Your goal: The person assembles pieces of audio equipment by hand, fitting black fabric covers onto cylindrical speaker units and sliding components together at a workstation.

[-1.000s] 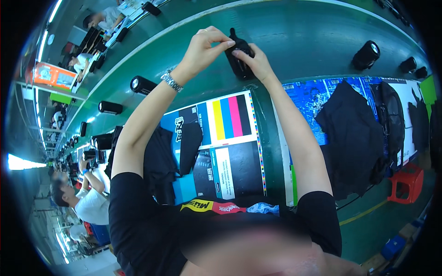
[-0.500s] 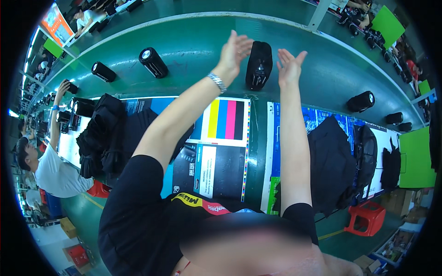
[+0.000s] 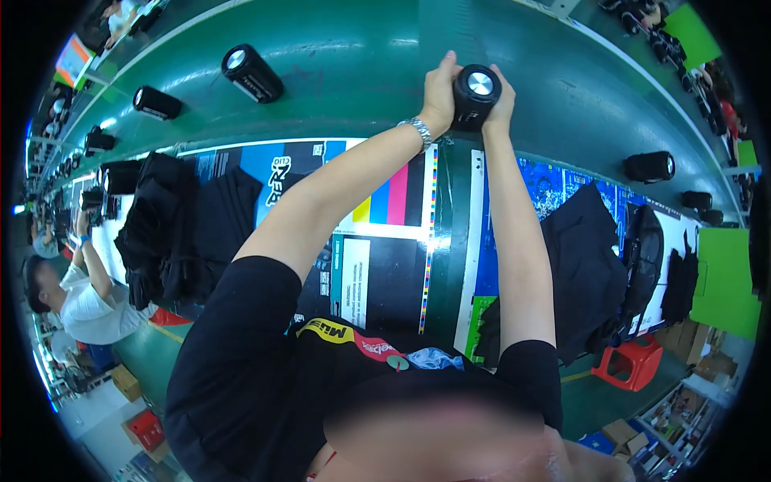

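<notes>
A black cylindrical speaker with a silver disc on its end is gripped between my two hands, beyond the worktable's far edge and over the green surface. My left hand, with a metal-link bracelet at the wrist, wraps its left side. Against the opposite side presses my right hand, its fingers curled around the body. The silver end faces up toward me. Parts of both hands' fingers are hidden behind the speaker.
Other black speakers lie spaced along the green surface, left and right. Black cloth piles and black cloth pieces cover parts of the printed sheets. A co-worker sits at left. A red stool stands at right.
My hands were spread apart on either side of a black object; they have closed on the speaker. A silver end now shows. The view has shifted somewhat, and the co-worker's raised arm has come down.
</notes>
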### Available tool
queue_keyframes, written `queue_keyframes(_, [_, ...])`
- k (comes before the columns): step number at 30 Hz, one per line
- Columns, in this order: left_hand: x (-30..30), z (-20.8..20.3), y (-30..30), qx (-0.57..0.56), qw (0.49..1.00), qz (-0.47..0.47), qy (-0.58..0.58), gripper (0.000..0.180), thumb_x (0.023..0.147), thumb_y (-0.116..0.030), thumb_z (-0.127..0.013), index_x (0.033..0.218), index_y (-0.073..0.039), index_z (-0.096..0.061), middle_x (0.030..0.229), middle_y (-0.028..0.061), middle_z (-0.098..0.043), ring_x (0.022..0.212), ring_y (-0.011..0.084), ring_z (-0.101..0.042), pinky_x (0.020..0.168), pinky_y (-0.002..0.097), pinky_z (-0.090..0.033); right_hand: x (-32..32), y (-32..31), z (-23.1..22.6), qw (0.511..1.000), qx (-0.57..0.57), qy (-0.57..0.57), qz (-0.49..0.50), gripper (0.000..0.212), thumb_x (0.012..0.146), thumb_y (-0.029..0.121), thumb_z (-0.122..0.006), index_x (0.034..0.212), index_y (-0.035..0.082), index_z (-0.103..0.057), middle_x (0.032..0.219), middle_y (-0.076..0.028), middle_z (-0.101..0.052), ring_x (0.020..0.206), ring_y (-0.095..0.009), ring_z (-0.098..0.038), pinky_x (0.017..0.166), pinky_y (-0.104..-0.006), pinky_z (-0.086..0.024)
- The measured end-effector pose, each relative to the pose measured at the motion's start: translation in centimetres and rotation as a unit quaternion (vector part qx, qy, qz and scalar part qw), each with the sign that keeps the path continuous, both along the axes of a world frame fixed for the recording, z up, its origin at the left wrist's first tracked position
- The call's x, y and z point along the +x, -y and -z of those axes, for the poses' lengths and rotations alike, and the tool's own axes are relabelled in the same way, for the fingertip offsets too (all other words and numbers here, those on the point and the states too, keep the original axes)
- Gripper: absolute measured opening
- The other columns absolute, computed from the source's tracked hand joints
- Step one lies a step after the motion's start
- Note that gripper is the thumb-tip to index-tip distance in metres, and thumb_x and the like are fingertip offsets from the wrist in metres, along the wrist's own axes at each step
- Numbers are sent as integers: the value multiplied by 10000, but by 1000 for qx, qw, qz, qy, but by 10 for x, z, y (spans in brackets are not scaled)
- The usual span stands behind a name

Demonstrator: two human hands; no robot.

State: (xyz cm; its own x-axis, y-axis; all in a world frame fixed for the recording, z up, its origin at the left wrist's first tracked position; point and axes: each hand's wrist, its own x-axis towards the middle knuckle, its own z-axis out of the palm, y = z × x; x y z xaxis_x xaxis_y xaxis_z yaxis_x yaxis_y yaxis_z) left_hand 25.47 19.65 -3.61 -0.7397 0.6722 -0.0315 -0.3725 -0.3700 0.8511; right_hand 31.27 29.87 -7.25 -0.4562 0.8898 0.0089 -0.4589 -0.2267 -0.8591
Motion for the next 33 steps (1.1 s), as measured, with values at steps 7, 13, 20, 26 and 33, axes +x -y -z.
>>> queue_keyframes(7, [-33, -34, 86, -76, 944, -23, -319, 359, 952, -292, -543, 1105, 27, -601, 1032, 109, -659, 978, 167, -612, 867, 281, -459, 56, 25, -21, 980, 38, 130, 148, 425, 980, 335, -465, 899, -46, -635, 880, -116, -644, 761, -209, -609, 692, -338, -496])
queue_keyframes(13, [-65, -5, 261, -266, 789, -213, -511, 384, 851, -327, -667, 1025, 12, -619, 919, 138, -639, 845, 264, -619, 752, 348, -492, 93, 105, -51, 922, 243, 209, 218, 295, 988, 273, -476, 882, 13, -566, 801, -62, -592, 695, -125, -524, 636, -259, -436])
queue_keyframes(20, [-12, 74, 292, -365, 839, -106, -389, 232, 748, -166, -762, 762, -13, -588, 708, 69, -581, 684, 199, -567, 634, 296, -460, 43, 204, 35, 796, 490, 343, -89, 230, 875, 232, -662, 948, 15, -642, 915, -103, -623, 786, -178, -585, 736, -305, -450])
queue_keyframes(26, [19, 34, 280, -52, 987, -29, -152, 170, 865, -54, -653, 1003, 7, -574, 973, 31, -562, 908, 68, -538, 786, 220, -454, 33, 249, 0, 942, 149, 198, -227, 192, 889, 131, -633, 1018, -10, -630, 966, -85, -651, 896, -156, -611, 809, -267, -459])
queue_keyframes(33, [26, -1, 295, 22, 993, -87, -70, 311, 868, -40, -639, 1168, 8, -571, 1135, 56, -586, 1041, 106, -545, 896, 243, -445, 39, 270, -37, 951, -3, -29, -307, 159, 916, -2, -544, 1063, 9, -602, 976, -35, -626, 921, -105, -585, 826, -241, -447])
